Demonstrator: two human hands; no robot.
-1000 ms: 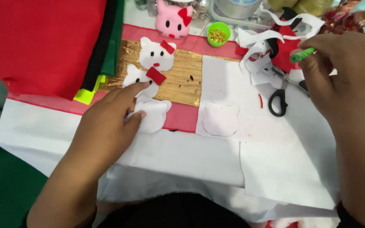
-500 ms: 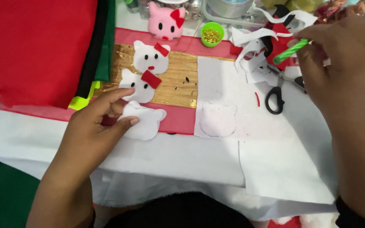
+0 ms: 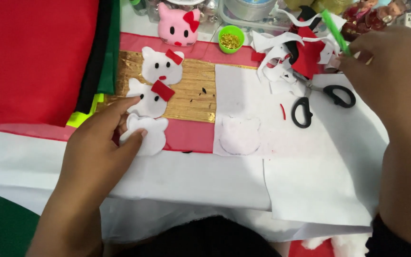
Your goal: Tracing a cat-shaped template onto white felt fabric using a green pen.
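The left hand (image 3: 98,147) presses its fingertips on a plain white felt cat head (image 3: 149,134) lying on the pink strip, near the table's left side; the right hand (image 3: 386,71) pinches a green pen (image 3: 335,32) by the far right corner; black scissors (image 3: 317,101) lie between; seemingly positioning the blank face; next likely calls for bringing the pen across.

Single head cam, looking steeply down from above, close over the table (image 3: 191,176), no 2nd view.
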